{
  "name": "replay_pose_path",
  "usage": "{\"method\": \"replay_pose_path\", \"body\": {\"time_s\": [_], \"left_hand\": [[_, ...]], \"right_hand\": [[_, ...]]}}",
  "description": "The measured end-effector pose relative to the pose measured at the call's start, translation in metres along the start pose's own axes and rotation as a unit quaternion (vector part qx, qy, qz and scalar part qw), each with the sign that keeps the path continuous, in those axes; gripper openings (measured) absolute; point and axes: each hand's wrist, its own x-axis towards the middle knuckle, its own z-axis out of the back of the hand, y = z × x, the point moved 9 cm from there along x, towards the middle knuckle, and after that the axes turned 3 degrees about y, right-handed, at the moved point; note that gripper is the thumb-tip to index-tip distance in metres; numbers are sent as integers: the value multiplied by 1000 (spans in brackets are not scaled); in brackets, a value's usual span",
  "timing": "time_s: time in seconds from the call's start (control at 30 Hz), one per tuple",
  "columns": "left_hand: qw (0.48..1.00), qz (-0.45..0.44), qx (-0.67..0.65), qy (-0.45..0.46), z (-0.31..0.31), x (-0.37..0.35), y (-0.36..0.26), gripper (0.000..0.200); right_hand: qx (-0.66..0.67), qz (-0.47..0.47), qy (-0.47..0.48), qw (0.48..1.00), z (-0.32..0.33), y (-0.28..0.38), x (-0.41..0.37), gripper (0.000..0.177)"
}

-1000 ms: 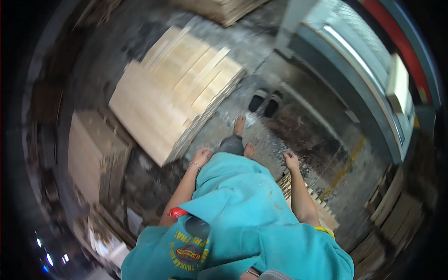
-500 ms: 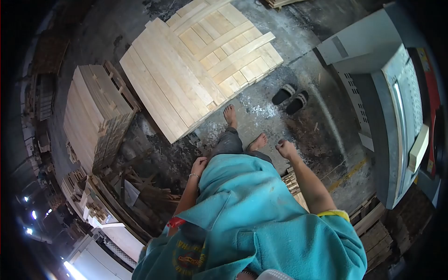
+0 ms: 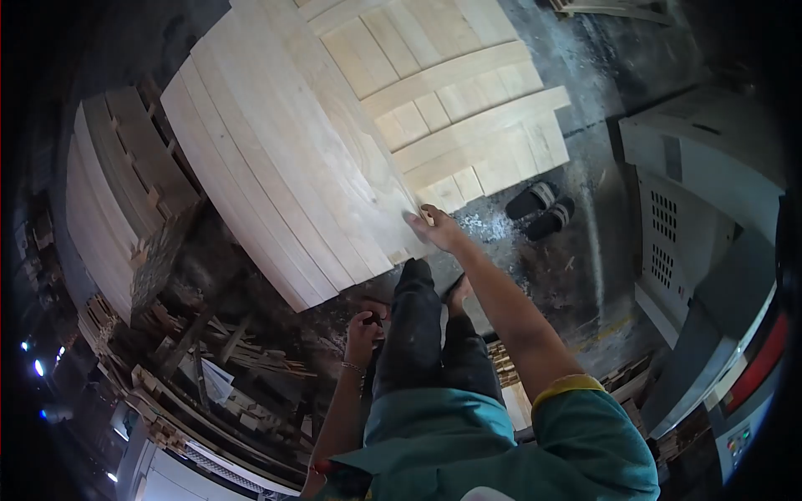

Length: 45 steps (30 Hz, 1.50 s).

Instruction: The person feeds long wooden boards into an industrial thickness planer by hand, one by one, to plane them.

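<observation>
My right hand (image 3: pixel 436 229) reaches forward and touches the near edge of a pale wooden board on top of the big plank stack (image 3: pixel 334 125); its fingers curl over the board's end. My left hand (image 3: pixel 362 327) hangs low beside my dark trouser leg, fingers loosely curled, with nothing seen in it. A bracelet sits on that wrist. Both arms come out of teal sleeves.
A pair of black slippers (image 3: pixel 541 209) lies on the dusty concrete floor to the right of the stack. A grey machine (image 3: pixel 710 242) stands at the right. A second plank stack (image 3: pixel 117 192) and scrap wood (image 3: pixel 217 342) lie at the left.
I have stepped up to the big plank stack and leaned over it. My right hand rose from my side onto the board's end; my left hand stayed low.
</observation>
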Motion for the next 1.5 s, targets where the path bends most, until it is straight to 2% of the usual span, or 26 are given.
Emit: {"method": "replay_pose_path", "body": {"time_s": [0.07, 0.17, 0.23, 0.37, 0.47, 0.53, 0.6, 0.63, 0.73, 0.77, 0.87, 0.9, 0.97, 1.03, 1.07, 1.1, 1.13, 1.23, 1.37, 1.47, 1.5], "left_hand": [[1000, -14, -26, -2, 3, 12, -2, 40], [999, 5, -21, -25, 0, 23, -30, 43], [999, 7, -21, -31, -1, 34, -55, 42], [1000, -10, -14, -11, -11, 71, -104, 40], [998, -39, 41, -8, -27, 92, -159, 33], [996, -62, 59, -2, -33, 110, -189, 32], [997, -66, 30, -21, -39, 117, -215, 37], [999, -51, 14, -5, -41, 123, -218, 54], [995, 36, -87, 43, -65, 131, -208, 74], [990, 68, -115, 54, -79, 126, -204, 86], [966, 142, -217, 22, -116, 114, -175, 82], [970, 147, -193, -4, -125, 104, -169, 82], [930, 83, -329, 144, -168, 109, -156, 77], [939, 4, -284, 193, -201, 83, -154, 70], [940, 4, -271, 207, -215, 58, -148, 66], [947, 1, -251, 199, -212, 79, -113, 64], [948, -15, -236, 211, -224, 69, -111, 63], [952, -52, -193, 232, -260, -4, -95, 59], [956, -53, -188, 220, -283, -38, -60, 57], [903, -65, -219, 364, -330, -53, -50, 65], [898, -98, -182, 388, -343, -66, -52, 66]], "right_hand": [[27, 14, 23, 999, -12, 11, 23, 102], [180, 44, 69, 980, -19, 18, 30, 97], [322, 44, 103, 940, -27, 19, 32, 94], [312, 107, 65, 942, -32, 2, 32, 83], [194, 58, 53, 978, -28, -13, 33, 81], [168, 44, 35, 984, -12, -4, 7, 83], [112, 22, 38, 993, -1, -5, -21, 86], [108, 27, 26, 993, 5, -6, -40, 90], [92, 39, -7, 995, 23, -22, -110, 95], [81, 21, -2, 997, 25, -37, -133, 96], [55, 10, -21, 998, 25, -93, -207, 98], [89, -22, -10, 996, 25, -109, -237, 97], [116, -65, -3, 991, 29, -134, -301, 89], [118, -77, -32, 990, 30, -171, -351, 83], [126, -76, -51, 988, 26, -189, -369, 84], [73, -72, -79, 992, 31, -195, -388, 90], [20, -73, -105, 992, 36, -194, -410, 97], [36, -98, -160, 982, 35, -208, -470, 99], [52, -71, -241, 966, 14, -248, -543, 97], [31, -10, -374, 927, 2, -276, -598, 91], [38, -12, -399, 916, -2, -283, -617, 90]]}}
